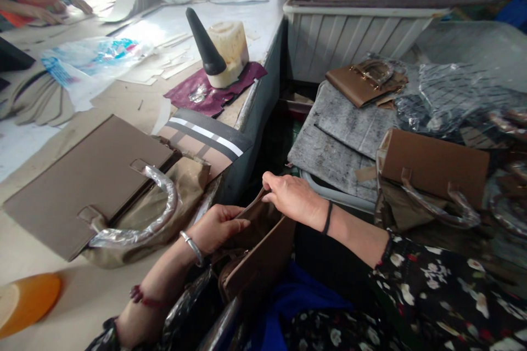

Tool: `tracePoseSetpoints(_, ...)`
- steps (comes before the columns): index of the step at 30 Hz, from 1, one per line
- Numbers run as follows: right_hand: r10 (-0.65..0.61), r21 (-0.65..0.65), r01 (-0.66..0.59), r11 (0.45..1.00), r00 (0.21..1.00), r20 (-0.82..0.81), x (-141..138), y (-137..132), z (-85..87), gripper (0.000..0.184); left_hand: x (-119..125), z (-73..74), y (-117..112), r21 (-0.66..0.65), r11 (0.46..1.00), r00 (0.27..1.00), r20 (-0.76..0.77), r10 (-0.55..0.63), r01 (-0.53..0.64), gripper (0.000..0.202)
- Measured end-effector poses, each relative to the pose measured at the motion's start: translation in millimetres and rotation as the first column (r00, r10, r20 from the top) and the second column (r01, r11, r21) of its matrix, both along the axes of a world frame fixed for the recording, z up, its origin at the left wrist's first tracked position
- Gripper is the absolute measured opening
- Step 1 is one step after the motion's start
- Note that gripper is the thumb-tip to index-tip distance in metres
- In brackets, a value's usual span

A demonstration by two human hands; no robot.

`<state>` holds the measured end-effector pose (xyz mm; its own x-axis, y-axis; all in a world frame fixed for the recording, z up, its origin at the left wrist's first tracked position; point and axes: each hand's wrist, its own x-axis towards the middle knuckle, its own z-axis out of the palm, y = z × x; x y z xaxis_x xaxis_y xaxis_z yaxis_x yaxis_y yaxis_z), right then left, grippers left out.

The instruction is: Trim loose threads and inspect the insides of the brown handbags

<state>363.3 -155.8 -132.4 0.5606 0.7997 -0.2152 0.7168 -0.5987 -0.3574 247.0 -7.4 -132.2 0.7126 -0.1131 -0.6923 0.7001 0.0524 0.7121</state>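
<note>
The lower end of your brown bag [263, 263] runs into shadow and dark clothing in front of you, and its inside is too dim to read. Some of your left fingertips are hidden behind its far wall. An orange object [33, 301], well left of the brown bag, is cut off by the picture's edge.

Your left hand [218, 225] closes on that far wall, thumb on the inner side. Your right hand [292, 197] pinches the upper edge farther along, thumb and fingers drawn together; the bag's mouth gapes below both hands.

Left of the brown bag, on the desk [94, 290], you have a taupe bag [90, 175] lying tilted, its handle [167, 192] in clear wrap. Beyond the brown bag, a striped piece [206, 145] overhangs the desk's edge, with a purple cloth [181, 93] behind it bearing a stained container [234, 46] and a black cone [201, 44]. To the brown bag's right you have grey sheets [329, 137] and another handbag [436, 167], which stand beyond your right forearm.
</note>
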Motion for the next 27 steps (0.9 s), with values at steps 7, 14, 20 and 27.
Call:
tracePoseSetpoints(7, 0.078, 0.081, -0.076, 0.994, 0.997, -0.024, 2.1, -0.8, -1.2, 0.024, -3.5, 0.2, 2.4, -0.013, 1.000, 1.000, 0.011, 0.004, -0.003, 0.034)
tracePoseSetpoints(14, 0.118, 0.075, -0.117, 0.990, 0.993, -0.008, 2.9, 0.9, 0.6, 0.022, -5.3, 1.3, 0.2, -0.018, 1.000, 1.000, -0.004, 0.010, -0.010, 0.035)
tracePoseSetpoints(20, 0.130, 0.061, -0.131, 0.990, 0.991, 0.016, 3.1, 2.5, -1.1, 0.016, -5.1, 4.6, -1.7, -0.017, 1.000, 1.000, 0.001, 0.004, -0.004, 0.036)
tracePoseSetpoints(27, 0.171, 0.111, -0.174, 0.979, 0.985, 0.030, 6.7, 2.0, -3.9, 0.009, -6.6, 9.1, -7.1, 0.044, 0.999, 0.999, 0.023, -0.024, 0.023, 0.037)
